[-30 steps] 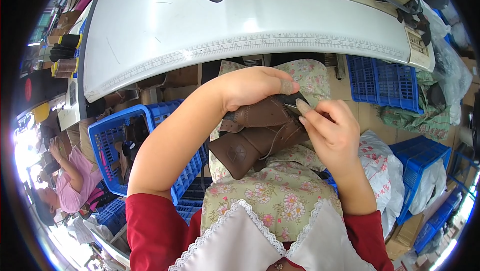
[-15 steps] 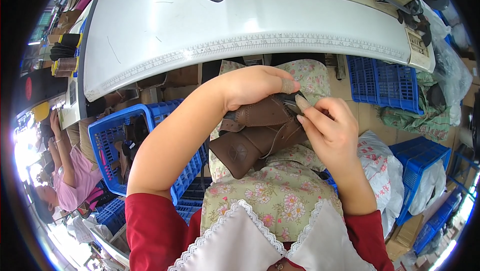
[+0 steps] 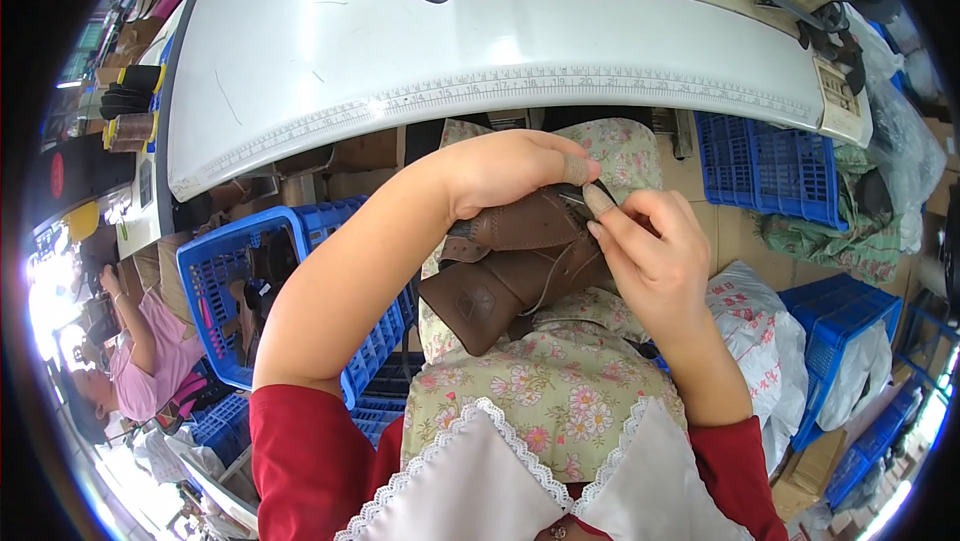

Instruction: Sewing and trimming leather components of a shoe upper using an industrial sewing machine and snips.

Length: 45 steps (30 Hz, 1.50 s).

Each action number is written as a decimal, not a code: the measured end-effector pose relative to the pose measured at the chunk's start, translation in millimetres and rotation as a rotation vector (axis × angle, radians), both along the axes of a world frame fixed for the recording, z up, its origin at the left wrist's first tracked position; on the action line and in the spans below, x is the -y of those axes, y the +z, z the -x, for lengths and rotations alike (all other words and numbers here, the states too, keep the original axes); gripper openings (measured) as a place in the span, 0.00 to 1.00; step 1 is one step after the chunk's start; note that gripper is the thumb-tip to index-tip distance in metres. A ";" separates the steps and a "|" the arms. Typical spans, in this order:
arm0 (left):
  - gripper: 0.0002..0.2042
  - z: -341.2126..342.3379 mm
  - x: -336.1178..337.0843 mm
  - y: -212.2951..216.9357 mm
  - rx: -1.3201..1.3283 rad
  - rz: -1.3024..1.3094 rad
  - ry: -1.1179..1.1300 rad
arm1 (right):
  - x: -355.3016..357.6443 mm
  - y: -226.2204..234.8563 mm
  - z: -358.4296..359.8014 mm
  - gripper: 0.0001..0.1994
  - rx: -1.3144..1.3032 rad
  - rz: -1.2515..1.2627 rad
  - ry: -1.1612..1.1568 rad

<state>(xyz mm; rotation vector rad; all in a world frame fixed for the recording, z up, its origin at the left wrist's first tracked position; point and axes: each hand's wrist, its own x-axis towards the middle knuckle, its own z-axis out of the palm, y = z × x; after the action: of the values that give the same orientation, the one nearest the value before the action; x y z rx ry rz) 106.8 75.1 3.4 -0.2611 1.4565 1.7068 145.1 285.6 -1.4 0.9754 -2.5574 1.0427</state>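
Brown leather piece (image 3: 510, 266) is held over the lap, just below the edge of the white sewing table (image 3: 420, 51). It's gripped along its top edge by the left hand (image 3: 510, 171), fingers curled round it. A small dark tool (image 3: 588, 196) is pinched between thumb and fingertips of the right hand (image 3: 650, 256), touching the leather. A blue crate (image 3: 250, 291) is seen at the left.

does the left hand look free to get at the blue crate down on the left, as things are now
Probably not right away. The left hand is gripping the brown leather piece on the lap, with the right hand working at it. The blue crate sits open and unobstructed beside the left forearm, so only the grip stands in the way.
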 end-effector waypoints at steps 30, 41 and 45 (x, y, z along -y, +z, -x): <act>0.19 0.7 -10.0 17.5 -0.011 0.083 -0.022 | -0.6 12.7 -5.1 0.14 -0.005 -0.097 -0.045; 0.24 1.0 -10.3 21.5 0.007 0.095 0.018 | 3.9 12.3 -3.8 0.17 -0.069 -0.099 -0.026; 0.24 0.6 -11.1 20.6 0.010 0.111 0.031 | 3.8 13.7 -2.3 0.18 -0.074 -0.118 -0.002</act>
<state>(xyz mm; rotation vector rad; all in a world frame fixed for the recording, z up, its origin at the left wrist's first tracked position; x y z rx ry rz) 106.2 86.2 24.0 -0.3536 1.5494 1.6490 147.4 281.8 12.3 1.0197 -2.5834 0.8468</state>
